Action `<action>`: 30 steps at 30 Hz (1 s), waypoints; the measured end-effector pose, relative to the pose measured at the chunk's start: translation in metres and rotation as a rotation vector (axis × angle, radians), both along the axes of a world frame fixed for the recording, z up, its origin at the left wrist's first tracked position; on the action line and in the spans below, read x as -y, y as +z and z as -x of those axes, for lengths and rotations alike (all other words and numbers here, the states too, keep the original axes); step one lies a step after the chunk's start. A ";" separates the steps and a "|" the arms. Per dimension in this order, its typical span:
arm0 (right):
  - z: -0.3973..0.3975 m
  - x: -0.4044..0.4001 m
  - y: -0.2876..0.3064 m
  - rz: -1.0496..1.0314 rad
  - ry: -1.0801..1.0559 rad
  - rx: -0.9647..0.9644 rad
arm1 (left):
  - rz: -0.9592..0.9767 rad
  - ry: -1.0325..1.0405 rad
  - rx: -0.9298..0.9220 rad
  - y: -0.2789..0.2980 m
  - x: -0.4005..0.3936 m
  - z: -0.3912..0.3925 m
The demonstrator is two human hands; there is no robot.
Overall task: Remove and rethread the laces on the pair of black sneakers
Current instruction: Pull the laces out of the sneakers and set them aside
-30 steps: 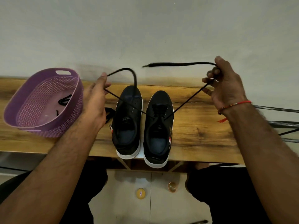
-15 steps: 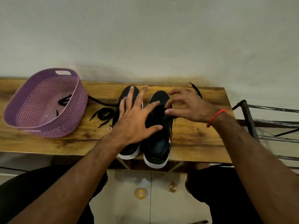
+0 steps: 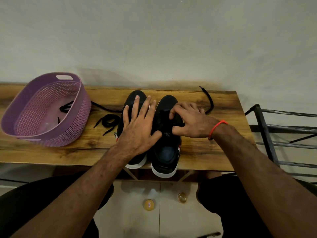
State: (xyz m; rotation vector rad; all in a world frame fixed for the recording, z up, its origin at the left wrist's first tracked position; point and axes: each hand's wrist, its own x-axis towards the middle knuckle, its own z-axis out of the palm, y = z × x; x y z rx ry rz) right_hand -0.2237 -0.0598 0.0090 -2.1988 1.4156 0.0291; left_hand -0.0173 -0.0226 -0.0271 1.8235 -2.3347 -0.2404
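While the two sneakers are sitting side by side, toes to the wall, on the wooden table [image 3: 214,152], the left hand [image 3: 139,127] is lying flat with straight, spread fingers over the left sneaker [image 3: 135,98], its thumb reaching onto the right sneaker [image 3: 167,150]. The right hand [image 3: 190,122] is curling over the front of the right sneaker, fingertips and thumb pinching at the eyelet area; whether a lace is between them is too dark to tell. One lace end [image 3: 208,98] is trailing from under that hand toward the table's back edge. A loose lace [image 3: 108,121] is lying coiled between the left sneaker and the purple basket [image 3: 42,134], which is holding another black lace [image 3: 66,106]. A red band [image 3: 217,127] is circling the right wrist.
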 end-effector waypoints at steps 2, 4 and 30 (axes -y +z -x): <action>0.001 -0.001 0.001 0.021 -0.027 -0.009 | -0.014 0.036 -0.011 0.001 0.001 0.000; 0.004 0.001 -0.002 0.002 -0.044 -0.027 | -0.018 0.064 -0.004 0.000 0.001 -0.002; 0.014 -0.001 -0.014 -0.288 -0.141 0.068 | -0.096 0.047 0.052 -0.003 -0.005 0.000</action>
